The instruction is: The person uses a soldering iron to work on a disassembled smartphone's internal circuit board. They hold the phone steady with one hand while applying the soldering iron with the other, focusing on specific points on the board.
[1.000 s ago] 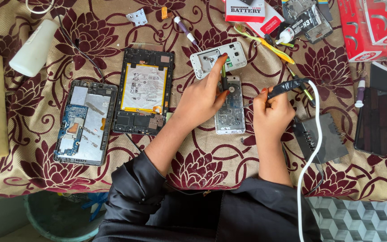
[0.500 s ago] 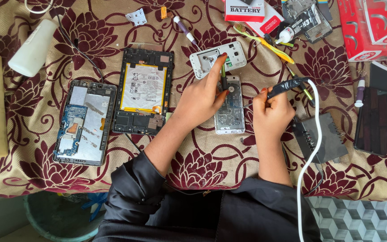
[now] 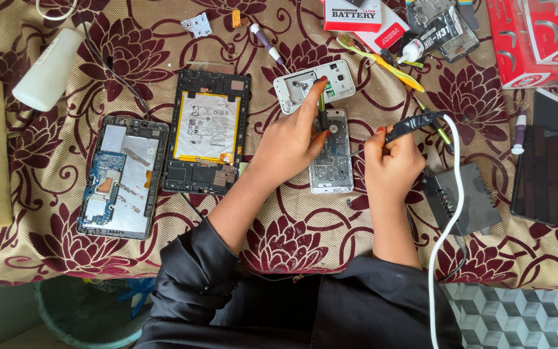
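Pinched in the left hand is a thin dark tool, held upright on the opened phone. Closed around a black-handled soldering iron, the right hand sits just right of the phone, tip pointing toward it. An opened tablet lies left of the phone, and a white phone back lies just above it.
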Demonstrator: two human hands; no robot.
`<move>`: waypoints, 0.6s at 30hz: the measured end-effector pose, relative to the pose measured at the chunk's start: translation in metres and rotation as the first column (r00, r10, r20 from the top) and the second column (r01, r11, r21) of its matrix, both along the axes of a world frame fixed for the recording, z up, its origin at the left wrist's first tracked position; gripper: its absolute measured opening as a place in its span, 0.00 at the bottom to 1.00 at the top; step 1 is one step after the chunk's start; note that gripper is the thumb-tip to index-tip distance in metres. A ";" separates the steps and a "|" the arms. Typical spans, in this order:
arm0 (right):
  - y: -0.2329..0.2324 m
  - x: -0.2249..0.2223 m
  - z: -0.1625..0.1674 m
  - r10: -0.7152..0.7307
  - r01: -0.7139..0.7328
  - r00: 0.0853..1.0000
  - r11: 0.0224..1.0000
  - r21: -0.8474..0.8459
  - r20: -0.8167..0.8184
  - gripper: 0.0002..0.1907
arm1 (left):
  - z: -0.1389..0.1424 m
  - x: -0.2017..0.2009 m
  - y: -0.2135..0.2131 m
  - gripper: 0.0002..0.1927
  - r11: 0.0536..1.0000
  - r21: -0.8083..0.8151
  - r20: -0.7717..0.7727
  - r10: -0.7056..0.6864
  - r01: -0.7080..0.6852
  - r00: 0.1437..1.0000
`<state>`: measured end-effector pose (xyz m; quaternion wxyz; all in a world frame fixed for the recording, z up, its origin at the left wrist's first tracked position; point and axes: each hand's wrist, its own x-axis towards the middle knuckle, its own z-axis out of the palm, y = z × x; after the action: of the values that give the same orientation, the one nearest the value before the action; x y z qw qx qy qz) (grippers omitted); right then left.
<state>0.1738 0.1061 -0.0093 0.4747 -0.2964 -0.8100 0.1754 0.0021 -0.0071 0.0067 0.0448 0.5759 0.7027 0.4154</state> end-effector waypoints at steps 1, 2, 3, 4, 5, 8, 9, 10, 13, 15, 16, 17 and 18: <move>0.000 0.000 0.000 0.001 -0.001 1.000 1.000 -0.003 -0.001 0.05 | 0.000 0.000 0.000 0.49 1.000 0.004 -0.003 0.001 -0.001 1.000; 0.000 0.000 0.000 0.003 -0.003 1.000 1.000 -0.005 -0.001 0.05 | 0.000 0.000 0.000 0.49 1.000 0.008 -0.006 0.003 -0.003 1.000; 0.000 0.000 0.000 0.004 -0.004 1.000 1.000 -0.008 -0.002 0.05 | -0.001 0.000 0.000 0.49 1.000 0.012 -0.009 0.004 -0.004 1.000; 0.001 0.000 -0.001 0.005 -0.005 1.000 1.000 -0.011 -0.006 0.04 | -0.001 0.000 0.000 0.49 1.000 0.008 -0.006 0.006 -0.005 1.000; 0.001 -0.001 -0.001 0.006 -0.006 1.000 1.000 -0.014 -0.012 0.04 | -0.001 0.000 0.000 0.49 1.000 0.003 -0.003 0.007 -0.007 1.000; 0.002 -0.001 -0.001 -0.020 0.017 0.999 0.995 -0.099 -0.030 0.04 | -0.001 0.000 0.000 0.49 1.000 0.014 -0.001 0.006 -0.006 1.000; 0.002 -0.001 -0.001 -0.033 0.027 0.999 0.990 -0.139 -0.037 0.04 | -0.001 0.000 0.000 0.49 1.000 0.023 -0.003 0.006 -0.006 1.000; 0.003 -0.001 -0.001 -0.041 0.035 0.998 0.989 -0.142 -0.039 0.04 | -0.001 0.000 0.000 0.49 1.000 0.017 -0.001 0.004 -0.004 1.000; 0.005 -0.001 -0.002 -0.049 0.042 0.998 0.987 -0.155 -0.044 0.04 | 0.000 0.000 0.000 0.48 1.000 0.000 0.010 0.001 -0.001 1.000; 0.007 0.000 -0.002 -0.033 0.024 0.998 0.986 -0.168 -0.051 0.03 | 0.000 0.000 0.000 0.48 1.000 -0.006 0.026 0.001 0.000 1.000; 0.007 0.000 -0.002 -0.045 0.035 0.998 0.982 -0.187 -0.046 0.03 | 0.000 0.000 0.000 0.48 1.000 -0.006 0.022 0.000 0.000 1.000; 0.007 0.000 -0.002 -0.057 0.047 0.998 0.977 -0.206 -0.041 0.04 | 0.000 0.000 0.000 0.48 1.000 -0.007 0.018 -0.001 0.001 1.000; 0.008 0.000 -0.003 -0.069 0.059 0.997 0.973 -0.225 -0.036 0.04 | 0.000 0.000 0.001 0.48 1.000 -0.007 0.014 -0.002 0.002 1.000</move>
<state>0.1743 0.1142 -0.0119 0.4613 -0.3700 -0.7645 0.2566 0.0020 -0.0065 0.0065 0.0520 0.5735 0.7034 0.4168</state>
